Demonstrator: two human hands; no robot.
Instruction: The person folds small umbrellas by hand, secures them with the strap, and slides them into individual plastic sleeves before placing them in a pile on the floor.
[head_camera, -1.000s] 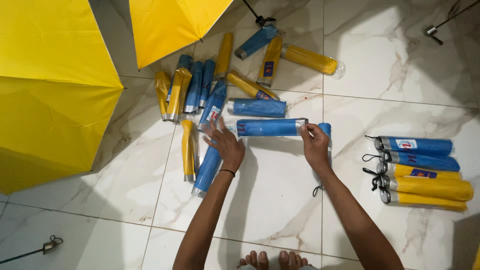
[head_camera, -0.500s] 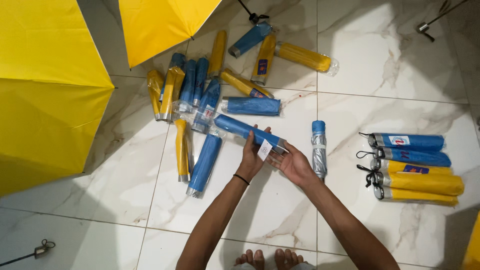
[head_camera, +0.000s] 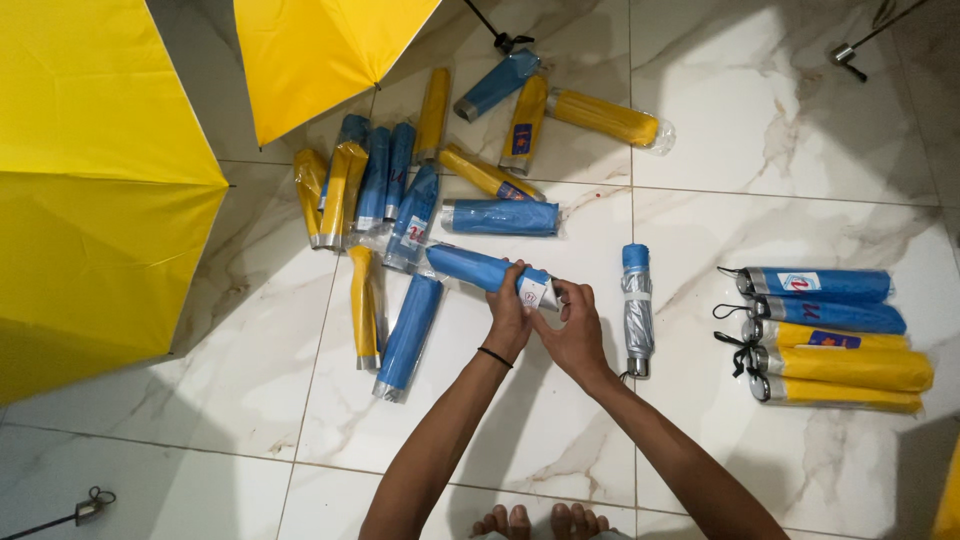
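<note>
Bare toes (head_camera: 545, 521) at the bottom edge, and up from them both arms reach over the white marble-patterned floor tiles (head_camera: 250, 400). The left hand (head_camera: 510, 315) is closed round the near end of a blue folded umbrella in a clear plastic sleeve (head_camera: 480, 270). The right hand (head_camera: 575, 335) has its fingers curled at the white tag (head_camera: 533, 292) on that same end. Half a second ago the hands sat a touch lower; now they are up closer to the pile, the umbrella angled up-left. Just right lies a bare blue-and-silver folded umbrella (head_camera: 636, 310), unmoved. Further right, a neat row of five sleeved umbrellas (head_camera: 830, 340), two blue with white labels, three yellow. Beyond the hands, a loose heap of blue and yellow sleeved umbrellas (head_camera: 420, 190). Far left, an open yellow umbrella canopy (head_camera: 90, 190); another (head_camera: 320, 55) at the top.
</note>
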